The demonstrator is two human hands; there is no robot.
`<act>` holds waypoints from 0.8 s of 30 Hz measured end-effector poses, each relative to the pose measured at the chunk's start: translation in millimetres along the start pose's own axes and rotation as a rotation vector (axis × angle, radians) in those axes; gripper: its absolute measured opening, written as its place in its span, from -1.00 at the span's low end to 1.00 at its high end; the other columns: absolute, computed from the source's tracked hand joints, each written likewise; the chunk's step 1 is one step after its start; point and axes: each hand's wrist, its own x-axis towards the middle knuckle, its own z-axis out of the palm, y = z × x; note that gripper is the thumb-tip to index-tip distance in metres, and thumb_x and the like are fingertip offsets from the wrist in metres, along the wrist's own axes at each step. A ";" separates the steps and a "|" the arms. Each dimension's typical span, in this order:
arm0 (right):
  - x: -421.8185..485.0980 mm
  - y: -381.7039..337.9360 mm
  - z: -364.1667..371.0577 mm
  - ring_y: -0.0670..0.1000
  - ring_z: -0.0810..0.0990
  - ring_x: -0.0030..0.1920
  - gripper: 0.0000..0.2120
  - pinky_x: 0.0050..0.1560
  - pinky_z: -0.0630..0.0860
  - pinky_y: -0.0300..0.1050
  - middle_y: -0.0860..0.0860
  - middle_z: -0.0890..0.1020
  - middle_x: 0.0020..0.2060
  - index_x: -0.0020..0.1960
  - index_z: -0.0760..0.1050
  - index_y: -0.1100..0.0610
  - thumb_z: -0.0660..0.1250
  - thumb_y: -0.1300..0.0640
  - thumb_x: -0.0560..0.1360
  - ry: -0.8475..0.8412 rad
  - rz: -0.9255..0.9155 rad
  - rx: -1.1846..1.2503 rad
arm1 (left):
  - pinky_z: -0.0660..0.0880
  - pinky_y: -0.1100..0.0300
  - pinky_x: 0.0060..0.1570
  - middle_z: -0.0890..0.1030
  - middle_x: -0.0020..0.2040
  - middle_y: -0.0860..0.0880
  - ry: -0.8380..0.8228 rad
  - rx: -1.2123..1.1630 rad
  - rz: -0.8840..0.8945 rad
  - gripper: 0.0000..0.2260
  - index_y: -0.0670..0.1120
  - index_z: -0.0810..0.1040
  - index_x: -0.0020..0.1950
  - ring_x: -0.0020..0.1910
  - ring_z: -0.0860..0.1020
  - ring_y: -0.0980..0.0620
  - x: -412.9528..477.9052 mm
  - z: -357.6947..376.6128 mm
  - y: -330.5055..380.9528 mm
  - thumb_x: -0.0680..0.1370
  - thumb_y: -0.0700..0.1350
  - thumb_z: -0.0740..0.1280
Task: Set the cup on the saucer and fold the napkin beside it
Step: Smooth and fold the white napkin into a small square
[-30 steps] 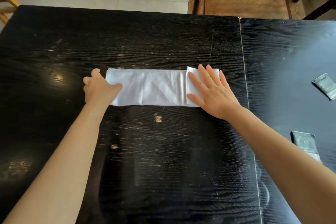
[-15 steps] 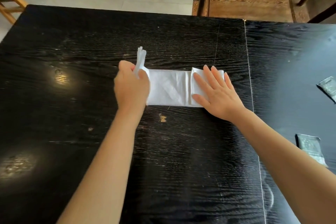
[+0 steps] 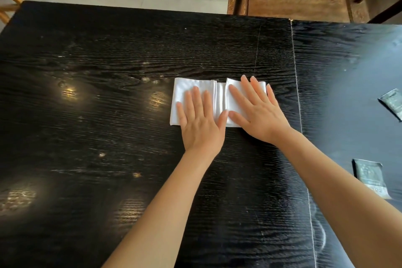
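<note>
- Left hand (image 3: 201,124) lies palm down on the left flap of the white napkin (image 3: 219,98), fingers straight and spread, gripping nothing.
- The napkin lies folded on the black table (image 3: 87,115), towards its far edge.
- Right hand (image 3: 258,113) presses flat on the right flap, fingers splayed, near the table's seam.
- Two dark packets (image 3: 369,177) lie by the right edge.

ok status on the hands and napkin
Left hand and right hand flat on napkin. Napkin folded in from both ends. No cup or saucer in view. Nothing in the way.

White napkin (image 3: 196,87), folded flat
</note>
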 end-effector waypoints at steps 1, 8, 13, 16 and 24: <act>0.1 -0.1 -0.2 0.02 -0.30 0.51 -0.35 0.48 -0.31 0.06 0.01 -0.20 0.54 0.52 -0.19 -0.10 -0.15 -0.31 0.52 -0.002 0.000 -0.004 | -0.32 -0.10 0.46 -0.31 0.53 -0.12 -0.023 0.002 -0.007 -0.37 -0.07 -0.30 0.51 0.50 -0.33 -0.08 1.4 -0.8 -0.3 0.51 0.22 -0.35; -13.8 -12.9 0.3 0.04 -0.30 0.52 -0.35 0.48 -0.31 0.08 0.04 -0.21 0.54 0.52 -0.22 -0.07 -0.16 -0.29 0.53 -0.016 0.082 0.009 | -0.35 -0.09 0.45 -0.38 0.51 -0.07 -0.124 -0.006 0.059 -0.43 0.00 -0.35 0.49 0.47 -0.40 -0.04 6.6 -8.2 -8.3 0.56 0.22 -0.29; -52.3 -54.5 13.4 0.17 -0.08 0.53 -0.34 0.48 -0.14 0.19 0.15 -0.04 0.54 0.53 -0.09 0.03 -0.15 -0.28 0.54 0.070 0.300 0.041 | -0.41 0.01 0.43 -0.35 0.52 0.05 -0.241 -0.030 0.313 -0.47 0.09 -0.26 0.51 0.46 -0.41 0.11 14.8 -22.6 -39.3 0.57 0.21 -0.24; -78.5 -84.2 10.6 0.19 0.04 0.52 -0.30 0.47 -0.06 0.21 0.16 0.03 0.53 0.53 -0.03 0.04 -0.25 -0.28 0.48 0.054 0.365 0.083 | -0.40 0.05 0.44 -0.14 0.56 0.11 -0.219 -0.153 0.411 -0.54 0.13 0.00 0.52 0.47 -0.31 0.20 18.2 -36.6 -53.3 0.61 0.12 -0.18; -11.0 -43.7 -16.9 0.04 -0.06 0.53 -0.45 0.48 -0.17 0.04 0.02 0.09 0.53 0.51 0.07 0.05 -0.17 -0.08 0.56 0.203 -0.015 0.215 | -0.30 0.00 0.45 -0.03 0.56 -0.07 0.228 -0.273 -0.090 -0.47 -0.09 0.00 0.53 0.52 -0.17 0.06 -36.2 -16.1 -3.8 0.59 0.06 -0.25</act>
